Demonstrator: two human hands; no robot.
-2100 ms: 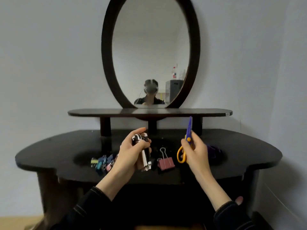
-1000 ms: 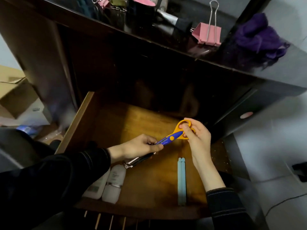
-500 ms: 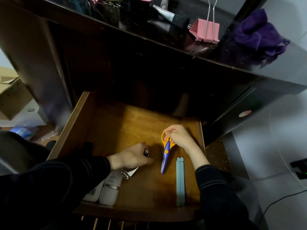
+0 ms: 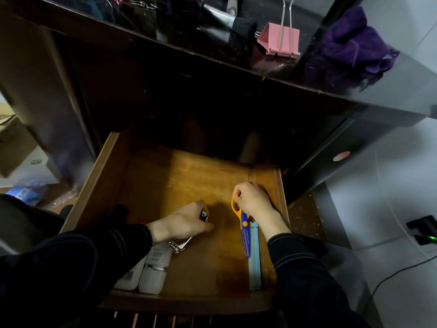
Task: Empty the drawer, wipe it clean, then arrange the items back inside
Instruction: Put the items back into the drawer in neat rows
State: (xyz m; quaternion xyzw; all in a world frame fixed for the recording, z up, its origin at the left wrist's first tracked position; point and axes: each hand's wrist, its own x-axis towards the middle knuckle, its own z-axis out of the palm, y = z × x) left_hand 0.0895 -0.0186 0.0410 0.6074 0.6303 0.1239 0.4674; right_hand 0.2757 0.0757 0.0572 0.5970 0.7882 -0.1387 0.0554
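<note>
Head camera looks down into the open wooden drawer, pulled out toward the near side beneath the dark dresser top.

The left hand lies low in the drawer's near left part, its fingers curled round a black and silver object whose ends poke out on both sides of the fist. Just near of it, two white bottles lie side by side against the drawer's near wall.

The right hand is close to the right wall, with thumb and fingers pinching the orange handle of the scissors. The blue blades point toward the near edge and lie close against the left side of the pale blue sticks, which run along the right wall down to the near wall.

Brown drawer floor shows between the two hands and across the far half, up to the shadowed far wall.

On the dresser top's front edge, a pink binder clip stands left of a crumpled purple cloth.
</note>
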